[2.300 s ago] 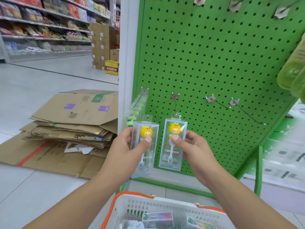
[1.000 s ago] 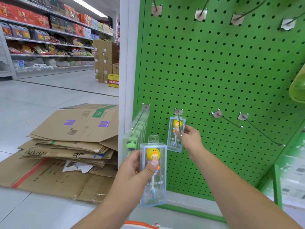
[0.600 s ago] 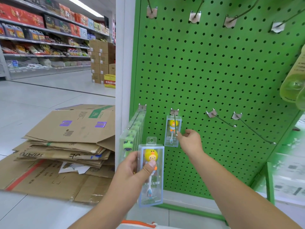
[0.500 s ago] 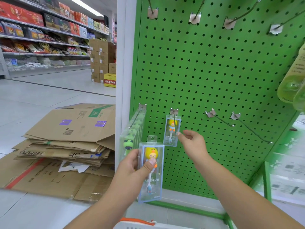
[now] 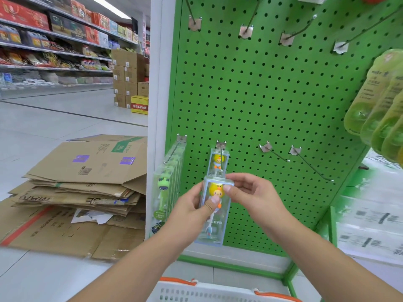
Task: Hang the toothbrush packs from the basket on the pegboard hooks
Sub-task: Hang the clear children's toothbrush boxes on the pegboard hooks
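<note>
Holding a clear plastic toothbrush pack with a yellow duck figure (image 5: 214, 205) between them, both hands work in front of the green perforated pegboard (image 5: 261, 94). The left hand (image 5: 194, 209) grips the pack from its left side, thumb pressed across the front over the duck's lower body, fingers curled behind. The right hand (image 5: 250, 195) pinches the pack's top right corner, thumb on the front beside the duck's head, the other fingers bent behind and above. The pack stands upright, its hang tab right at the tip of a metal hook (image 5: 221, 158) in the lower row; whether the tab is threaded onto the hook I cannot tell.

Farther back on that same hook hangs a second clear pack with a yellow duck (image 5: 219, 160), close against the board. On the hook to its left hangs a row of clear packs with green frog toothbrushes (image 5: 166, 192). Two bare hooks (image 5: 274, 153) stick out to the right, and more hooks run along the top. Yellow-green bagged goods (image 5: 379, 110) hang at the right edge.

Below the forearms shows the rim of a white plastic basket with orange handles (image 5: 218, 292). Flattened brown cardboard boxes (image 5: 82, 188) lie stacked on the pale floor to the left, with stocked store shelves (image 5: 54, 44) beyond.
</note>
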